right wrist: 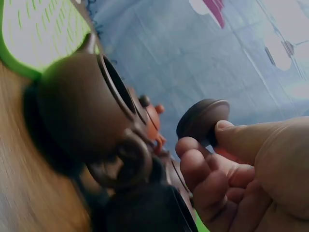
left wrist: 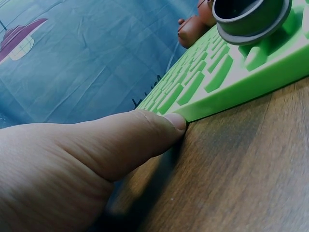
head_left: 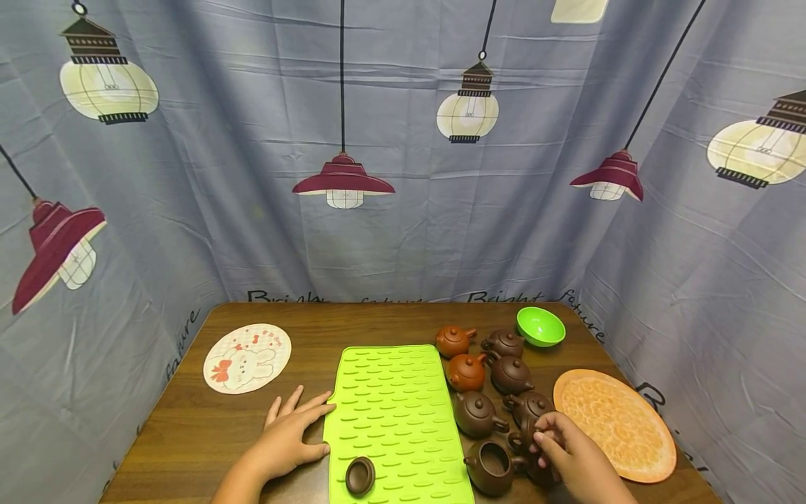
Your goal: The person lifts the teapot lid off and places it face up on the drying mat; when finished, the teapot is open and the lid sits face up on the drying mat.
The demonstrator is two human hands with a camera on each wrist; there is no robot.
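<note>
My right hand (head_left: 569,451) pinches a dark brown teapot lid (right wrist: 200,118) between thumb and fingers, held in the air above the teapots at the near right. Beside it stands a lidless brown teapot (head_left: 491,470), its mouth uncovered. Another dark teapot (right wrist: 145,210) is below the hand and partly hidden by it. My left hand (head_left: 286,437) has its fingers spread along the left edge of a green ridged mat (head_left: 397,406); the thumb touches that edge in the left wrist view. Upside down on the mat's near left lies a second brown lid (head_left: 360,477).
Several lidded teapots stand in two columns right of the mat, including an orange-brown teapot (head_left: 466,372) and a dark teapot (head_left: 478,413). Behind them is a green bowl (head_left: 541,327). An orange oval placemat (head_left: 617,423) lies right, a round bunny placemat (head_left: 248,358) left. Curtains (head_left: 403,245) surround the table.
</note>
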